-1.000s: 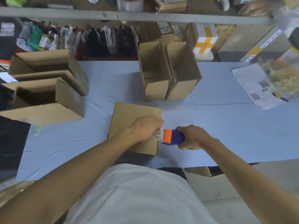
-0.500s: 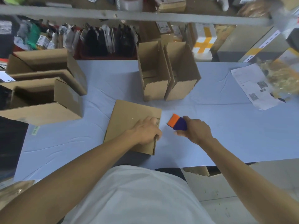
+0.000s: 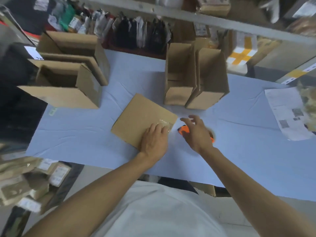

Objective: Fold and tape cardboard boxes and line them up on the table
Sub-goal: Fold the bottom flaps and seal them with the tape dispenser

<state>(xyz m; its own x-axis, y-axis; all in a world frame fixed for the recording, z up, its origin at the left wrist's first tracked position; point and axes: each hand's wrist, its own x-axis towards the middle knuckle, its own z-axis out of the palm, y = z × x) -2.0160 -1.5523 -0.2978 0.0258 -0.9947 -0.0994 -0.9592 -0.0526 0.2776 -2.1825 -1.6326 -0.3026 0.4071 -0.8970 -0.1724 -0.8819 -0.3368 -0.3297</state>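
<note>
1. Head view, nearest the person: the left hand [image 3: 154,142] is pressing flat, fingers straight, on the near right corner of the cardboard box [image 3: 143,119], which is lying closed face up near the middle of the table [image 3: 239,159]. The fingertips are resting just beside a crinkled strip of clear tape [image 3: 163,121] that is sitting at the box's right edge, so one seam is looking at least partly taped; how well it is stuck cannot be told.

2. Just to the right, the right hand [image 3: 196,132] is hovering with fingers spread apart and gripping nothing. Beneath it the orange tape dispenser [image 3: 184,130] is lying on the table, mostly hidden by the palm; whether the hand is touching it cannot be told.

3. Judged from this, the taping of this box is finishing or pausing, and the box is waiting to be turned upright and set in line.

4. Farther back, right of centre, two upright open boxes [image 3: 195,82] are standing side by side and touching.

5. At the far left, two larger open boxes [image 3: 68,74] are sitting one behind the other, so four boxes appear folded and lined up already.

6. At the far right edge a printed paper sheet [image 3: 287,112] is lying flat.
</note>
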